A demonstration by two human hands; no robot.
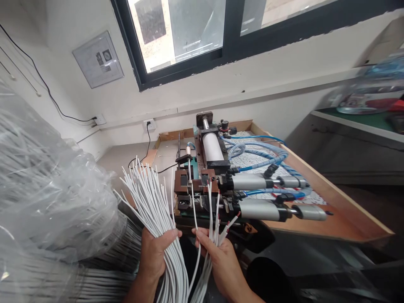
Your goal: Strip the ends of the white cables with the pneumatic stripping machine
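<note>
My left hand is wrapped round a thick bundle of white cables, their ends fanning up and to the left. In my right hand a smaller group of white cables is gripped, several showing red tips. Thumb and forefinger of that hand also pinch a single white cable, which runs up into the jaws of a pneumatic machine. Below the hands both groups of cable hang down toward my lap.
Silver air cylinders and blue hoses fill the machine's right side, inside a low wooden tray edge. Plastic-wrapped cable bundles are piled at left. A green shelf juts from the right, below the window.
</note>
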